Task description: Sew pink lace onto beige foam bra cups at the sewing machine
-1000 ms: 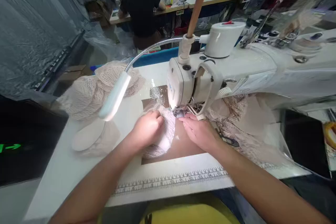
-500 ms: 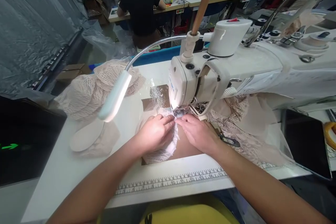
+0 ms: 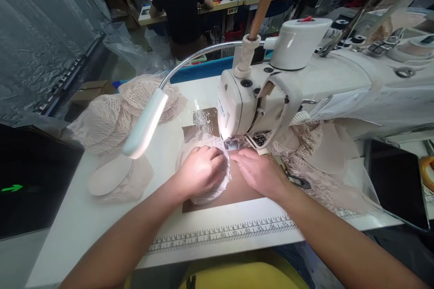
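Observation:
A pale pink lace fabric piece, rounded like a bra cup, lies under the needle end of a white sewing machine. My left hand rests over it with curled fingers, gripping the fabric just left of the needle. On the other side, my right hand has its fingers pressed together, the tips at the fabric's right edge close to the presser foot. Whatever the right fingertips pinch is mostly hidden. Beneath both hands is a brown plate set on the white table.
A lamp on a bent metal neck hangs left of the needle. Lace pieces are heaped at the left, with a loose cup piece nearer. More lace, black snips and a dark tablet lie right. A person sits beyond.
The lace piece has turned and shifted slightly forward under the needle, its near edge farther from the ruler. My right hand has moved slightly right; my left hand stays on the fabric.

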Demonstrator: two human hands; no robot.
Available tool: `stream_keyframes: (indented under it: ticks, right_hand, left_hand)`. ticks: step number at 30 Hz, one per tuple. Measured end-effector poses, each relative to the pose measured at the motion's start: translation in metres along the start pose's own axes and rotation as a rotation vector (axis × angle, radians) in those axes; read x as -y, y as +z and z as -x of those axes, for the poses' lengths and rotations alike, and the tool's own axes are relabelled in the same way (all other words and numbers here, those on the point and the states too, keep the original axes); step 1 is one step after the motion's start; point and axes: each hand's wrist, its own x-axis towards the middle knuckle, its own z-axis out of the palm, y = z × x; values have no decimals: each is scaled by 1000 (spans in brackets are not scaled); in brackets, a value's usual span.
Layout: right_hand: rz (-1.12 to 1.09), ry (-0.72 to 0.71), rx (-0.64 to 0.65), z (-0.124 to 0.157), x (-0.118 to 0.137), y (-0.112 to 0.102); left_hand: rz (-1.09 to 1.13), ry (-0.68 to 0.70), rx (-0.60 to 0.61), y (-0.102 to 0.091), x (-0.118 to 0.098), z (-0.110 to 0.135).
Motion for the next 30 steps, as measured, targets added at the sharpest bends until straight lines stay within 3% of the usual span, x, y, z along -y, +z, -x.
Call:
stream_keyframes:
  ticks: [9,16,23,30]
  right_hand:
    - [43,-144,33,0,-1,0]
    - [32,-137,21,2,-1,1]
    - [1,-138,8,3,-1,2]
    - [8,-130,14,2,1,1]
  left_hand:
    - [-112,-40,-14,15,-2,-11]
    - [128,-119,-26,3,1,-5]
    - [-80,-46,-30,14,-5,-12]
    - [237,-172,-30,3,2,-7]
